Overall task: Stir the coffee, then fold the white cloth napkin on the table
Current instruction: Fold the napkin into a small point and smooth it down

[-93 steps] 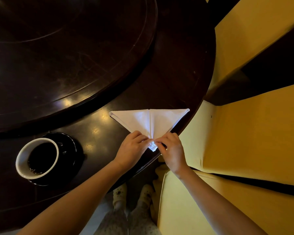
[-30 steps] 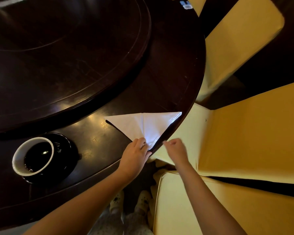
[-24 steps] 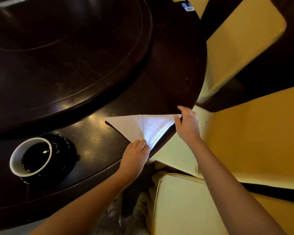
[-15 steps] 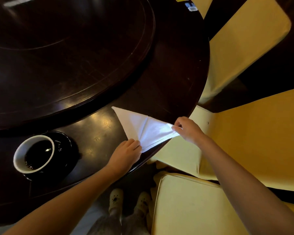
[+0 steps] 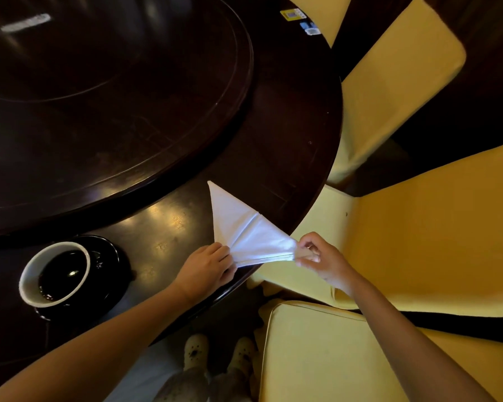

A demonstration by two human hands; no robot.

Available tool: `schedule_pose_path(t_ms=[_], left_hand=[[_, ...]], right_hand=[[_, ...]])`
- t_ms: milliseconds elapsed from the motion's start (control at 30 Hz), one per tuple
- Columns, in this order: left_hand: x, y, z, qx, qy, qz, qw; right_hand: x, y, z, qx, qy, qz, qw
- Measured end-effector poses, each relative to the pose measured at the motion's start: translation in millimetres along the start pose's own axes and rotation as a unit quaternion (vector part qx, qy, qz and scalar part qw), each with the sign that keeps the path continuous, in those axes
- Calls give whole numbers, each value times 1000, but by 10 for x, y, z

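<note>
Both hands pinch the white napkin — coffee cup nearby.

You are looking at a dim scene: the dark polished wooden surface swallows detail, with soft glare patches near its raised round centre. The yellow upholstered chairs glow brightest. Wide-angle distortion bends the edges, and the far corners are blurred.

Napkin plain white, no print; table very dark brown, glossy, with pale glints. Cup white outside, black coffee inside, on a black saucer. Chair covers plain yellow; slippers cream with small dark spots.
</note>
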State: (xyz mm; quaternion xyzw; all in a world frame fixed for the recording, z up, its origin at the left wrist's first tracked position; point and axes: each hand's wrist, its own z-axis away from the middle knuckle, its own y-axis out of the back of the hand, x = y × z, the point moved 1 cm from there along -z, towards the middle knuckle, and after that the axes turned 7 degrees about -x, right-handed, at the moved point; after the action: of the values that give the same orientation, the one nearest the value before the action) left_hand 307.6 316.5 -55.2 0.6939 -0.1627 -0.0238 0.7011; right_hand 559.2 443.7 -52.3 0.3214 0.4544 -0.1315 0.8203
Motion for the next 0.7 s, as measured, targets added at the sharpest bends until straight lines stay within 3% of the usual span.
schedule_pose_path(t_ms=[67, 233, 367, 533, 700], left_hand=[[34, -8, 1, 4, 14, -13, 1000], [51, -95, 87, 45, 52, 38, 997], [62, -174, 131, 51, 92, 102, 989], [110, -185, 150, 86, 149, 123, 977], [203, -253, 173, 121, 251, 184, 943]], right_hand=[[-28, 20, 71, -31, 29, 83, 996], [-264, 76, 56, 42, 96, 178, 978], [-573, 253, -4, 43, 127, 166, 977], [-1037, 367, -440, -10, 163, 156, 974], [-1449, 150, -1074, -62, 134, 77, 986]])
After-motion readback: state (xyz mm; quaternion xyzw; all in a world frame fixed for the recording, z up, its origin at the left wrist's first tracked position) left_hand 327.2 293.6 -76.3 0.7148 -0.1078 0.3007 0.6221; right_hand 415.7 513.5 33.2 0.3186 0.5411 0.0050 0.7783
